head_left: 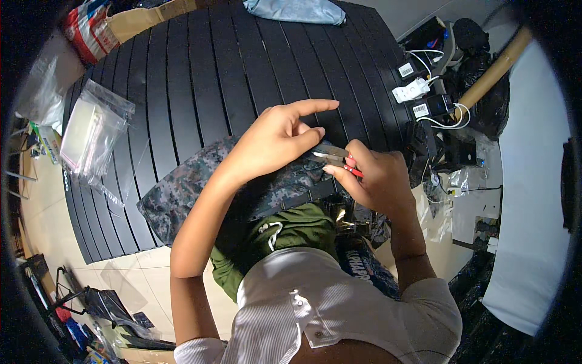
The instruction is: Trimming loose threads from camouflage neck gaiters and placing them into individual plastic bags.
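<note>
A camouflage cloth item with a dark strap along its near edge lies across the table's near edge, above my lap. My left hand rests over its right part, index finger stretched out to the right. The thumb and the other fingers are curled in at the cloth, and their grip is partly hidden. In my right hand is a small pair of thread snips with metal blades and red on the handle. The blades point left, close to my left thumb and the cloth.
The black slatted table spreads out ahead. Clear plastic bags lie at its left, a light blue cloth at its far edge. Power adapters and a white plug with cables crowd the right edge, beside a cardboard tube.
</note>
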`<state>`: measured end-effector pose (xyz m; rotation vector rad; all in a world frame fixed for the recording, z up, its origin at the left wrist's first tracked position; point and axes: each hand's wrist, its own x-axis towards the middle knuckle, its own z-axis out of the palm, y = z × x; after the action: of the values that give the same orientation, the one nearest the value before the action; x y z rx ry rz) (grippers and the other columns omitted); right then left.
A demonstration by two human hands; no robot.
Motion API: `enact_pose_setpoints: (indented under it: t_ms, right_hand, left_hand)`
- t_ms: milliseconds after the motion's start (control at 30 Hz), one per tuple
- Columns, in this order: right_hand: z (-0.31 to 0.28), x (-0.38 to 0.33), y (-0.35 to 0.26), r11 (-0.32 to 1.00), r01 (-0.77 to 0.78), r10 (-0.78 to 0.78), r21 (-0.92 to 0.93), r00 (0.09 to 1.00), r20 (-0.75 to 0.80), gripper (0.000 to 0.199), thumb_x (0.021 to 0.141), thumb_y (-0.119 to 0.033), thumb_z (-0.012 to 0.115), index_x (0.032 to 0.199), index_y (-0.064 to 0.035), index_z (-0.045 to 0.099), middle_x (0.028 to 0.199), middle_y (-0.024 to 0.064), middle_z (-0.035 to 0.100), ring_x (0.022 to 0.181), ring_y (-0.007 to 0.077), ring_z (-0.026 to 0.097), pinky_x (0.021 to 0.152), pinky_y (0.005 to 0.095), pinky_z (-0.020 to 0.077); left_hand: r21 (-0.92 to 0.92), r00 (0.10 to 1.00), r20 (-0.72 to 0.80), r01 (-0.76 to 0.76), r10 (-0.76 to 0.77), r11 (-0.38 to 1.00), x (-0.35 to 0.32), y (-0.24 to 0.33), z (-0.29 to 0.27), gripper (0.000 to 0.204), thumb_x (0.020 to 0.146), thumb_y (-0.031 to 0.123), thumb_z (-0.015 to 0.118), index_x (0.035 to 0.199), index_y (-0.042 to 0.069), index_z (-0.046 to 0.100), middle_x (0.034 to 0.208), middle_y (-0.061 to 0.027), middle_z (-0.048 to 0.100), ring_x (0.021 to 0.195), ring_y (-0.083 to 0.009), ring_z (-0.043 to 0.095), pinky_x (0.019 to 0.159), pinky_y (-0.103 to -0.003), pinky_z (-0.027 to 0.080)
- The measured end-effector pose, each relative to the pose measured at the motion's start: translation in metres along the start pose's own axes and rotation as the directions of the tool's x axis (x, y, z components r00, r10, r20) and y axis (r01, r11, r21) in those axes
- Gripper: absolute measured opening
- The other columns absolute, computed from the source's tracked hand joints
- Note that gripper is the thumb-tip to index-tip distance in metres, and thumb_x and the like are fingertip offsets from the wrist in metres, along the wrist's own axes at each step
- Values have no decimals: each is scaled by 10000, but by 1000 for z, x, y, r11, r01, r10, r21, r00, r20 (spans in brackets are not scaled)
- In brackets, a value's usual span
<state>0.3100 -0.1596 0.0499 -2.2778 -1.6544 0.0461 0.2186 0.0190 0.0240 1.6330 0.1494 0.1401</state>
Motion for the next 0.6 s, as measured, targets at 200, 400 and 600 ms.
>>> enact_pose_setpoints:
  t_ms: [200,400,600]
  right_hand:
    - [2,0,1,1000,16,-16,-13,1000,-4,294,730,-259,701,700,-77,472,505,38,486,430,235,517,411,315,375]
    - [-3,-6,5,995,85,-82,61,996,-46,312,708,-262,719,678,-77,469,483,32,443,407,214,491,405,304,362]
    - [-3,-14,8,974,-64,85,218,993,-88,364,670,-245,749,682,-55,439,481,33,412,396,175,468,415,258,369]
  left_hand:
    - [-12,1000,9,4,-4,1000,1,-4,-1,389,805,84,554,1192,52,537,489,67,400,448,-10,316,412,-217,267]
    - [-134,998,66,-12,21,991,-1,-5,2,392,821,64,537,1211,38,513,490,100,361,448,4,282,415,-200,233]
    - [-174,997,81,0,14,985,-3,-2,-2,387,837,59,532,1222,31,498,501,119,341,457,11,257,424,-191,215]
